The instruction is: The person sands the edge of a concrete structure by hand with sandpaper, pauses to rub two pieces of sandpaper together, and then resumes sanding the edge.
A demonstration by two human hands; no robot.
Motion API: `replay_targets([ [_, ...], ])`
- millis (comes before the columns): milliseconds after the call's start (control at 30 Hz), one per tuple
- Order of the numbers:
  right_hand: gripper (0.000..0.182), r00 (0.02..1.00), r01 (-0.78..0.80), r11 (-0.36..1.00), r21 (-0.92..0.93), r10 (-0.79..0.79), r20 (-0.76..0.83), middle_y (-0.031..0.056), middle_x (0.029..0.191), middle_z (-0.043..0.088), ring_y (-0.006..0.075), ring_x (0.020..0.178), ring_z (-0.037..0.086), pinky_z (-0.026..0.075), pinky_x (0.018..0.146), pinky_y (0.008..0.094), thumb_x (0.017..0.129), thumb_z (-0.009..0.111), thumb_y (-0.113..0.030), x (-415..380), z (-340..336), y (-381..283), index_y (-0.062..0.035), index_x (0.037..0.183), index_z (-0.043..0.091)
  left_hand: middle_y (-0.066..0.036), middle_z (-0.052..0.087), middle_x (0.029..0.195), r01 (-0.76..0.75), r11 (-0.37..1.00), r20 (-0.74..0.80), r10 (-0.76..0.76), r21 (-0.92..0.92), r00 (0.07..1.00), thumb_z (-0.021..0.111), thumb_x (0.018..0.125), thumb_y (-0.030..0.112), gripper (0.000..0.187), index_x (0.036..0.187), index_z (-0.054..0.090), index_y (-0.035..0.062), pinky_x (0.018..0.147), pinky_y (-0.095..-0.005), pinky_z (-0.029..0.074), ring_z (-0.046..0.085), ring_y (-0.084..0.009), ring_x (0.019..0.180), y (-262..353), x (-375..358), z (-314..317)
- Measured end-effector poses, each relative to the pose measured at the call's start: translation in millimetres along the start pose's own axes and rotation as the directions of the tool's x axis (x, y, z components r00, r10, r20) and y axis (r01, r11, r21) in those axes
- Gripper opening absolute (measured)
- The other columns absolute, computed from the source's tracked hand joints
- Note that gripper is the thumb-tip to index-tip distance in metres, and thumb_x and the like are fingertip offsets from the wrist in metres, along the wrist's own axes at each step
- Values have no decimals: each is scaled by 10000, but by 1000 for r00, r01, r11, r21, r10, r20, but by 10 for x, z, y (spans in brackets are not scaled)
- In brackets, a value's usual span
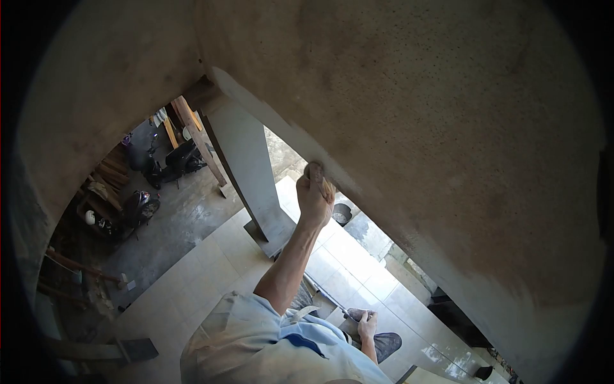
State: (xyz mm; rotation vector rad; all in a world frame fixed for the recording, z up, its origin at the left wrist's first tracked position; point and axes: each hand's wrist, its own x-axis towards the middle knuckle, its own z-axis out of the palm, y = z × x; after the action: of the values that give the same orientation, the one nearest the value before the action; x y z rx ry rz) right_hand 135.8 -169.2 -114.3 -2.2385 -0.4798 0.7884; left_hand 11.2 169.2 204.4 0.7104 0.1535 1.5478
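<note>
I see my left hand [314, 195] raised and closed around a small pad, maybe a sponge [327, 187], pressed on the edge of the plastered wall [448, 128]; most of the pad is hidden by the fingers. My right hand [364, 322] is low, gripping a long thin handle [326, 296], whose end I cannot make out above the tiled floor [211, 269].

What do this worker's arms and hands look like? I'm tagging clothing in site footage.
Neither the left hand nor the right hand has a glove. The left forearm is uncovered up to a short, loose, pale blue sleeve. The shirt has a dark blue patch. No watch or ring shows.
</note>
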Motion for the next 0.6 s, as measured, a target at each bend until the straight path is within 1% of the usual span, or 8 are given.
replay_targets([
  [100,261,1000,13,998,-61,-14,-12,231,959,625,354,902,620,465,806,411,926,517,-232,93,61,133,13,1017,515,28,351,399,-177,930,68,164,321,984,484,988,270,472,550,431,101,399,-217,246,293,-65,338,44,122,-188],
  [133,261,999,30,998,-61,-31,-19,230,958,626,353,902,620,465,805,409,926,516,-232,102,38,154,12,1015,517,33,341,403,-94,975,-137,122,199,983,482,990,273,533,491,370,121,406,-218,247,261,-67,347,198,241,-56],
  [167,260,999,43,997,-57,-45,-25,230,958,626,351,902,621,466,805,408,926,515,-233,99,42,171,12,1013,520,36,334,407,-90,987,-249,122,135,961,476,993,274,526,501,358,131,407,-212,235,236,-69,352,154,396,-140],
  [233,260,998,58,998,-34,-60,-32,229,953,627,350,900,621,466,803,408,926,515,-234,125,57,154,11,1012,522,34,342,402,13,1000,-412,-14,-4,911,468,996,277,527,500,361,135,416,-211,238,256,-65,345,168,332,53],
  [367,260,1000,23,1000,-20,-23,-12,226,937,626,343,888,622,465,797,410,926,520,-237,61,48,36,9,1009,525,15,391,400,-130,961,39,125,245,991,496,980,320,487,546,411,119,388,-206,262,339,-62,343,-16,-104,4],
  [433,260,1000,13,999,-46,-13,-11,225,930,627,340,881,623,466,793,411,925,523,-236,13,7,32,11,1005,528,14,396,408,-106,877,-25,133,468,991,511,971,334,507,527,400,115,415,-204,279,350,-63,350,65,72,-155],
  [567,265,999,29,999,-34,-30,-33,225,927,630,345,868,628,469,789,411,926,523,-234,73,43,145,20,1000,535,18,370,405,-134,972,-107,156,195,982,523,968,304,476,545,419,111,380,-225,255,319,-64,343,-17,104,-90],
  [600,265,999,36,999,-17,-37,-38,225,926,630,345,866,629,469,789,411,926,523,-234,88,56,198,20,1000,535,19,365,399,-56,991,-215,81,122,973,512,974,299,487,533,410,119,380,-230,255,309,-65,336,-44,41,15],
])
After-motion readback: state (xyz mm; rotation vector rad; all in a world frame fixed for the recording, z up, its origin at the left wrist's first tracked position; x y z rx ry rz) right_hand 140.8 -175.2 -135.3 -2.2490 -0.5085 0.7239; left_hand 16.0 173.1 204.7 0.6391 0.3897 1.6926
